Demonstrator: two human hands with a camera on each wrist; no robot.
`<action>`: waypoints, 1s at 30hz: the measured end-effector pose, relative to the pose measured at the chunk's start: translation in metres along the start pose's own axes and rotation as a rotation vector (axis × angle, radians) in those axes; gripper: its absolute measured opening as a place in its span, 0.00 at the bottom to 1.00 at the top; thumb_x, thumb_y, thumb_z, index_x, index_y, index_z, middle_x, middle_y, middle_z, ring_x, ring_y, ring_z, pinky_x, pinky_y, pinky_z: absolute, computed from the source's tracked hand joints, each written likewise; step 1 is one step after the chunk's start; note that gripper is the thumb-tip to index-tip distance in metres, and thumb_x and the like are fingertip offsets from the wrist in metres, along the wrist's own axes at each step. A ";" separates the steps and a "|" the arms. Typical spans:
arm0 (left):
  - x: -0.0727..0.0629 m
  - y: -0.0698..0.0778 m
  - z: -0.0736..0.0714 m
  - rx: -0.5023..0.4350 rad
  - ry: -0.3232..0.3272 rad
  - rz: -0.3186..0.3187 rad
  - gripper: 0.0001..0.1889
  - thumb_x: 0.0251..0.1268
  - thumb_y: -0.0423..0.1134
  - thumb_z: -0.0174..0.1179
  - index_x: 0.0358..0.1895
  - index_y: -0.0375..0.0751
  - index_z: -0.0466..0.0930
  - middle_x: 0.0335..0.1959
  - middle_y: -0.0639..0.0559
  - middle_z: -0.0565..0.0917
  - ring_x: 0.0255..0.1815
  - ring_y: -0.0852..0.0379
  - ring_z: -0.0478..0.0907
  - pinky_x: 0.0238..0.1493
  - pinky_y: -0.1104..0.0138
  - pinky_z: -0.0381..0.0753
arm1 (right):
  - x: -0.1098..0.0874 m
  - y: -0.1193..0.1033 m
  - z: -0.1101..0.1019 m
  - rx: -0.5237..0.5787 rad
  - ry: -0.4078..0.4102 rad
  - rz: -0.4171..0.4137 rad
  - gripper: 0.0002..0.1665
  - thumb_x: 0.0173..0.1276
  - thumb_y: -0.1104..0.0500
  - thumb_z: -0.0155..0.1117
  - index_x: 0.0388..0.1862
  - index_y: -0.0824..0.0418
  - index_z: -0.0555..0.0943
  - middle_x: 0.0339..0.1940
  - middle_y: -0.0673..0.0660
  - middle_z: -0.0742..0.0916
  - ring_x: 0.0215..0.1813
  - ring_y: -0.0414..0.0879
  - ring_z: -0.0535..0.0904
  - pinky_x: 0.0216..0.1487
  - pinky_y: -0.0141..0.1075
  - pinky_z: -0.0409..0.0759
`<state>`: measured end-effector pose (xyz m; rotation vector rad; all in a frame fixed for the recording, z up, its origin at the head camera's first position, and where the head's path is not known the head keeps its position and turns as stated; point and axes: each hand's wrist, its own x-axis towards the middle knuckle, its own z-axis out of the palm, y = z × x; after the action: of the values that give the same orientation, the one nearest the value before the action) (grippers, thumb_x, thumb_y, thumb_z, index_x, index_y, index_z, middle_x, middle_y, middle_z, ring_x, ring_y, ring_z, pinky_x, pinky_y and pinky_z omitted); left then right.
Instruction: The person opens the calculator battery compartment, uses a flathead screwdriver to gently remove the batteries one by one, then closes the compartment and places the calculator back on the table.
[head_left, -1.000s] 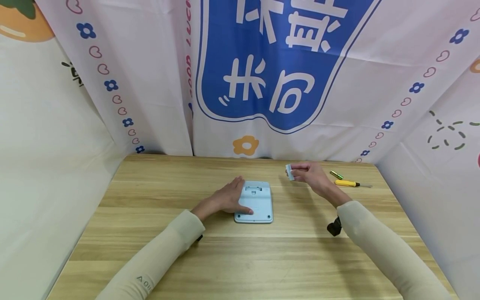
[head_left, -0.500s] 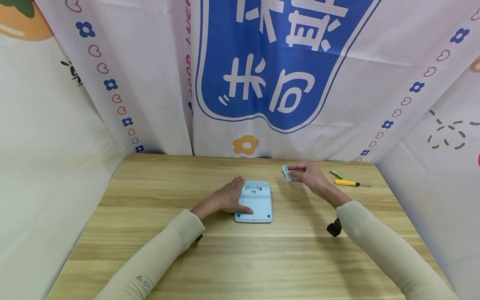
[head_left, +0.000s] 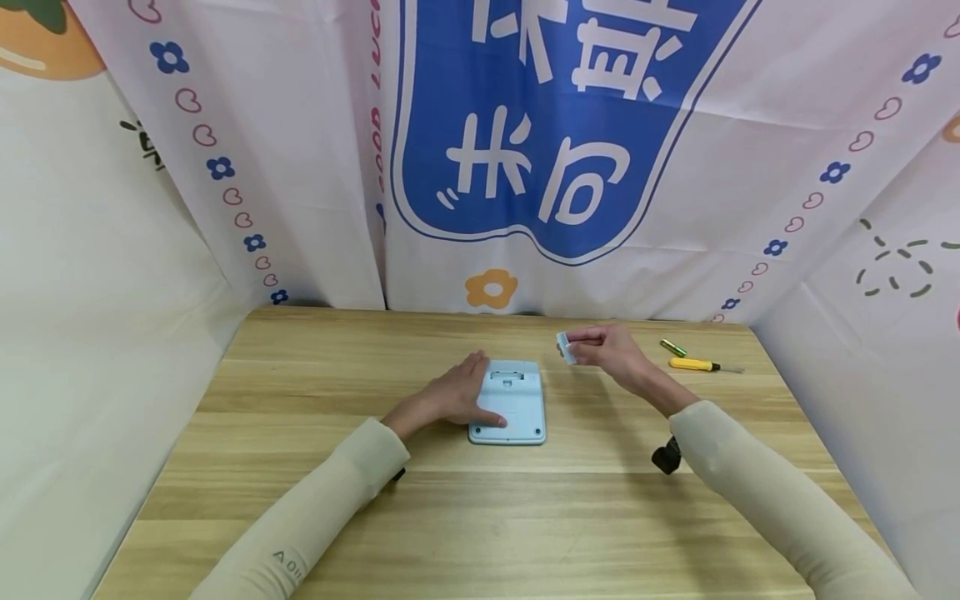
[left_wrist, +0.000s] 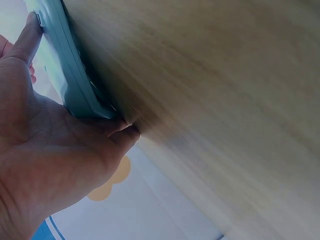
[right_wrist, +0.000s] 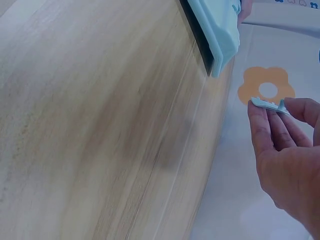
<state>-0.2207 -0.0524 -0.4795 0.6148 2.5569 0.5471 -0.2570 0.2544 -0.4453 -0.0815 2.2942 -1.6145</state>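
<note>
A light-blue calculator [head_left: 517,404] lies face down on the wooden table, the battery slot [head_left: 507,377] near its far end uncovered. Along its left side, my left hand [head_left: 453,394] holds it, thumb across the back and fingertips at the far left corner. The left wrist view shows those fingers bent at the corner of the calculator [left_wrist: 75,75], close to the tabletop. Right of the calculator and above the table, my right hand [head_left: 618,357] pinches a small light-blue battery cover [head_left: 566,348]. In the right wrist view, thumb and fingertips hold the cover [right_wrist: 268,105] by its edges.
A green battery [head_left: 673,347] and a yellow-handled screwdriver [head_left: 693,365] lie at the back right, beyond my right wrist. Printed white cloth [head_left: 322,208] hangs behind the table [head_left: 480,525] and along both sides.
My right hand has moved slightly left toward the calculator with the battery cover, which has tilted a little. My left hand and the calculator have stayed in place.
</note>
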 end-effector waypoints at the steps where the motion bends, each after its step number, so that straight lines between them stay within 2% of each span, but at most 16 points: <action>1: 0.000 0.000 0.000 -0.001 -0.001 -0.001 0.64 0.64 0.67 0.70 0.86 0.32 0.39 0.88 0.37 0.42 0.89 0.42 0.42 0.86 0.48 0.50 | 0.000 -0.001 0.001 -0.008 -0.001 -0.004 0.22 0.77 0.67 0.66 0.67 0.73 0.80 0.65 0.72 0.85 0.59 0.55 0.86 0.62 0.47 0.85; 6: 0.001 0.000 0.000 -0.006 -0.002 -0.005 0.65 0.64 0.67 0.70 0.86 0.32 0.39 0.88 0.37 0.42 0.89 0.42 0.43 0.86 0.47 0.51 | -0.002 -0.003 0.007 -0.041 -0.011 -0.023 0.22 0.77 0.67 0.67 0.67 0.73 0.81 0.63 0.71 0.86 0.55 0.52 0.87 0.63 0.51 0.85; 13: 0.000 0.000 -0.001 -0.012 -0.005 -0.010 0.65 0.64 0.67 0.70 0.86 0.32 0.39 0.89 0.37 0.42 0.89 0.42 0.43 0.85 0.47 0.51 | -0.004 -0.006 0.015 -0.056 -0.046 -0.046 0.21 0.77 0.66 0.67 0.66 0.73 0.81 0.62 0.71 0.87 0.56 0.55 0.88 0.65 0.57 0.82; 23: 0.000 0.000 0.000 -0.008 -0.004 -0.009 0.65 0.64 0.67 0.70 0.86 0.32 0.39 0.88 0.37 0.42 0.89 0.41 0.43 0.85 0.45 0.52 | -0.005 -0.009 0.026 -0.101 -0.061 -0.092 0.19 0.75 0.68 0.68 0.62 0.73 0.84 0.56 0.69 0.90 0.52 0.52 0.90 0.59 0.54 0.86; 30: 0.001 -0.001 0.001 -0.011 0.000 -0.018 0.65 0.64 0.67 0.70 0.86 0.32 0.39 0.88 0.36 0.42 0.88 0.39 0.45 0.83 0.42 0.55 | -0.007 -0.015 0.031 -0.158 -0.076 -0.121 0.19 0.75 0.69 0.68 0.63 0.73 0.84 0.55 0.68 0.90 0.54 0.56 0.90 0.60 0.56 0.85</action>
<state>-0.2211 -0.0524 -0.4804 0.5874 2.5554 0.5546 -0.2431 0.2231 -0.4393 -0.3196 2.3946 -1.4559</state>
